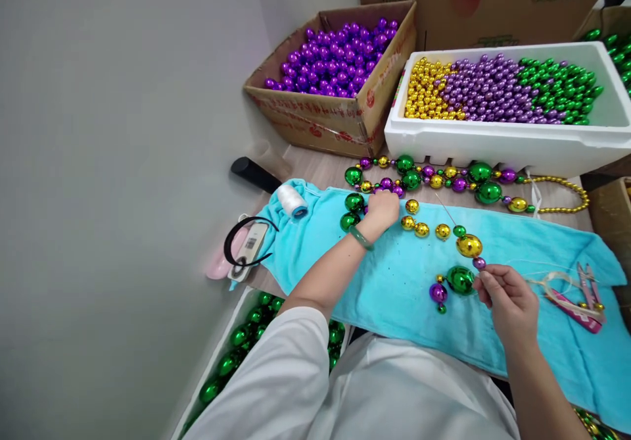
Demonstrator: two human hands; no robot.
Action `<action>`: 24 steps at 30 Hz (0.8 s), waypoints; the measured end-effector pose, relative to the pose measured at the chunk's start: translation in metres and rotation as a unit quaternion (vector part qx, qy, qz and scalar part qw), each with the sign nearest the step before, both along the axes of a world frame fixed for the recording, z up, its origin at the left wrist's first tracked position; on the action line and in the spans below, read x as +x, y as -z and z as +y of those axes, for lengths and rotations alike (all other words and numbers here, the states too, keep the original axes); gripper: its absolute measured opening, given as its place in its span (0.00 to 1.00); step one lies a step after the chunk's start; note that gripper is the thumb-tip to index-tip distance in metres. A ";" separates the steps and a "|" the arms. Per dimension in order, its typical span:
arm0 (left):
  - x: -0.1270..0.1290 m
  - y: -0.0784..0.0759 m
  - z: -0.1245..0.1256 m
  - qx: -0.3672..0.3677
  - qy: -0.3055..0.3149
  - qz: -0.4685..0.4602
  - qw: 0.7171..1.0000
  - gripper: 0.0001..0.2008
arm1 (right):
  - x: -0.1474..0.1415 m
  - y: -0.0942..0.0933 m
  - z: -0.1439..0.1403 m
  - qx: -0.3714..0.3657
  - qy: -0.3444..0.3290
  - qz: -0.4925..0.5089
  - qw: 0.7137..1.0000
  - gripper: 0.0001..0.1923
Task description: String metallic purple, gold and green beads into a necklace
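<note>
Two hands work with shiny beads on a blue towel.

The right hand [507, 302] pinches the near end of a bead string [456, 262], by a big green bead [460, 279]. The left hand [382, 211] is curled over loose beads [419, 224] farther left on the blue towel [394, 282]. A white box [493, 141] of beads and a brown box [340, 121] sit far back on the counter [320, 167].

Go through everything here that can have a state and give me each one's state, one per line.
Left hand: closed over loose beads on the towel.
Right hand: pinching the thread beside the large green bead.
Cardboard box: open, full of purple beads.
Foam box: open, gold, purple and green beads side by side.
Thread spool: lying on its side.
Finished strand: laid out behind the towel.
</note>
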State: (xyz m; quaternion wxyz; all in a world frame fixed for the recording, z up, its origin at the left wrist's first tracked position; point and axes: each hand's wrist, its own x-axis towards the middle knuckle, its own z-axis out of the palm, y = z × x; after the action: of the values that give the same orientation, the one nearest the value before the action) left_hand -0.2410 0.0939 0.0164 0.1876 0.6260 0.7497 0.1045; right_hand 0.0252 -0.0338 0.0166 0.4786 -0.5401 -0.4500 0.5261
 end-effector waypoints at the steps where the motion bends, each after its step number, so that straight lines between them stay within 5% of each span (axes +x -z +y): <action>1: 0.000 -0.001 0.000 0.011 -0.001 -0.009 1.000 0.09 | 0.001 0.001 -0.001 0.000 0.000 -0.003 1.000 0.09; 3: -0.003 -0.006 -0.004 0.050 -0.007 -0.085 0.995 0.14 | 0.003 0.003 -0.002 0.000 -0.002 -0.009 1.000 0.09; 5: -0.006 -0.015 -0.011 0.077 -0.016 -0.275 0.958 0.18 | 0.005 0.005 -0.004 0.003 -0.010 -0.016 1.000 0.09; 9: -0.006 -0.033 -0.030 0.020 -0.029 -0.660 0.751 0.21 | 0.005 0.005 -0.005 0.011 -0.033 -0.026 0.999 0.09; 12: -0.002 -0.041 -0.042 0.017 -0.046 -0.740 0.671 0.23 | 0.001 0.003 -0.003 0.020 -0.043 -0.026 0.999 0.08; 16: 0.001 -0.042 -0.048 0.027 -0.045 -0.765 0.642 0.21 | -0.005 0.001 -0.001 0.030 -0.041 -0.028 0.998 0.08; 24: 0.000 -0.043 -0.051 0.011 -0.037 -0.776 0.629 0.22 | -0.006 -0.003 -0.003 0.029 -0.034 -0.032 0.998 0.08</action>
State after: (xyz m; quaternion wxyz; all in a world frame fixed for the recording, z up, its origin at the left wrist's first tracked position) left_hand -0.2406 0.0434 0.0595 0.6894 0.2868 0.3483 0.5667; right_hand 0.0195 -0.0368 0.0192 0.4612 -0.5273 -0.4981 0.5110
